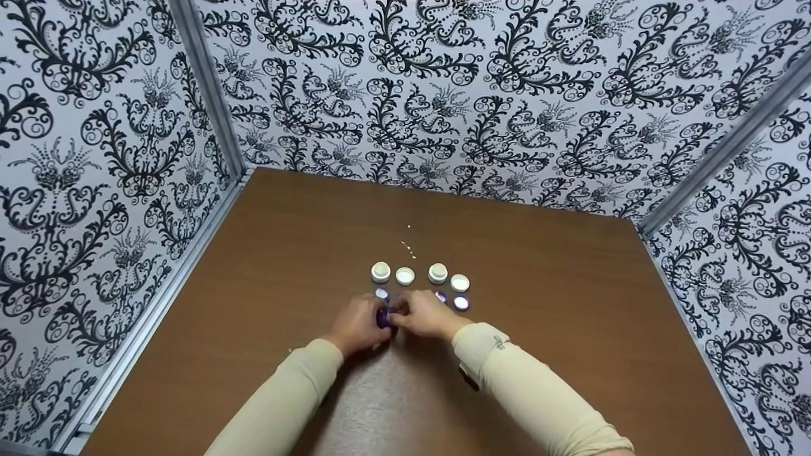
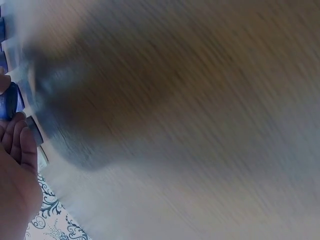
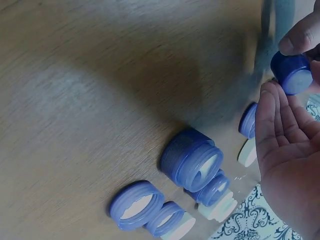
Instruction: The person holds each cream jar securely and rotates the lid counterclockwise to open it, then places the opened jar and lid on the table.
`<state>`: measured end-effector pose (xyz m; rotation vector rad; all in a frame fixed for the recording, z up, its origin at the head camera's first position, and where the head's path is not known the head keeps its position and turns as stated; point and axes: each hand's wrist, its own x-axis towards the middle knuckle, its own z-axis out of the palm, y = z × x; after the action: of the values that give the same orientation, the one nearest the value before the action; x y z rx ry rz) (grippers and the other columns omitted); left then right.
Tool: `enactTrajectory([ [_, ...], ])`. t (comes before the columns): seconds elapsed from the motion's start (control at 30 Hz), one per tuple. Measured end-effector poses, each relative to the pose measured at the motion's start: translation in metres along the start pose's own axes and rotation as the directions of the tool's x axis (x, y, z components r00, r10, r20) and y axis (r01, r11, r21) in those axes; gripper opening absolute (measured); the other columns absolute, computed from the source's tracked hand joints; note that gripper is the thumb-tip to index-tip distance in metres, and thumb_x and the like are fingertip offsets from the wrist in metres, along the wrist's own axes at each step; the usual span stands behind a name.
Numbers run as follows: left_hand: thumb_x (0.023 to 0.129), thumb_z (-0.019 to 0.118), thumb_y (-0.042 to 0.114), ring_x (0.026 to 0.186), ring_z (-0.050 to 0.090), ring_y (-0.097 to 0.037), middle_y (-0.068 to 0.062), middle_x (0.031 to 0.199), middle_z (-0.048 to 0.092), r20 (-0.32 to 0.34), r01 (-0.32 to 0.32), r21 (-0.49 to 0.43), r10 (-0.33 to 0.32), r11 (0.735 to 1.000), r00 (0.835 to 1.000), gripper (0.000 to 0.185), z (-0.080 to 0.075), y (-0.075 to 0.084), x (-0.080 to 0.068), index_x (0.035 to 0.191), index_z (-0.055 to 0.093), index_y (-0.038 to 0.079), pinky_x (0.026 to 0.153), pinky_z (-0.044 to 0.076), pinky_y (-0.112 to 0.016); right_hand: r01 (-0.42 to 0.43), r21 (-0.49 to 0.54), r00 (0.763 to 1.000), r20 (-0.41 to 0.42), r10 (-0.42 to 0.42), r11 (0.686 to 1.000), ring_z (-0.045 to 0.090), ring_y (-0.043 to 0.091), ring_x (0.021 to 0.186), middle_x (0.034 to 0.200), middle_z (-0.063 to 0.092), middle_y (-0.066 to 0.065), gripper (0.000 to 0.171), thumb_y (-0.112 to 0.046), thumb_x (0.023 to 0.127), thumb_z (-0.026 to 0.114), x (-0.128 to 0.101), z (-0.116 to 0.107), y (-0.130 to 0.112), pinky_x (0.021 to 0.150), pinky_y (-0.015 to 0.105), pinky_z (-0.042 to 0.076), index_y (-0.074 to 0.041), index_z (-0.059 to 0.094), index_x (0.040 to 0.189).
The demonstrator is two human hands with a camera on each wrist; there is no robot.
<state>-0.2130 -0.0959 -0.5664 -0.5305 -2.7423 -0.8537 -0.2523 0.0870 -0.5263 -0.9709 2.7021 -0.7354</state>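
Note:
Both hands meet over the front middle of the table around a small dark blue jar [image 1: 384,317]. My left hand [image 1: 359,323] grips it from the left with bent fingers. From the other side my right hand [image 1: 426,313] pinches it between thumb and fingers. In the right wrist view the blue jar [image 3: 291,72] is tilted, a pale flat end showing below a thumb. Part of the blue jar [image 2: 8,101] shows at the left wrist view's left edge. Whether its lid is separate from its body is hidden by the fingers.
Beyond the hands stand two open white jars [image 1: 381,272], with white lids [image 1: 405,276] beside them. A large open blue jar [image 3: 192,157], a smaller blue jar [image 3: 212,187] and upturned blue lids [image 3: 136,205] lie close by. White specks [image 1: 408,248] dot the wooden table [image 1: 304,221]. Patterned walls enclose it.

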Motion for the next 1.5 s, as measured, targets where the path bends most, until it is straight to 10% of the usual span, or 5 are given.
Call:
enactTrajectory([
  [1.5, 0.069, 0.082, 0.019, 0.071, 0.059, -0.016, 0.0, 0.081, 0.061, 0.034, -0.046, -0.085, 0.049, 0.995, 0.998, 0.019, 0.0, -0.004, 0.001, 0.082, 0.071, 0.009, 0.067, 0.052, -0.034, 0.051, 0.052, 0.997, -0.058, -0.048, 0.997, 0.058, 0.006, 0.068, 0.075, 0.062, -0.01, 0.016, -0.02, 0.079, 0.074, -0.003, 0.006, 0.012, 0.063, 0.024, 0.049, -0.011, 0.068, 0.091],
])
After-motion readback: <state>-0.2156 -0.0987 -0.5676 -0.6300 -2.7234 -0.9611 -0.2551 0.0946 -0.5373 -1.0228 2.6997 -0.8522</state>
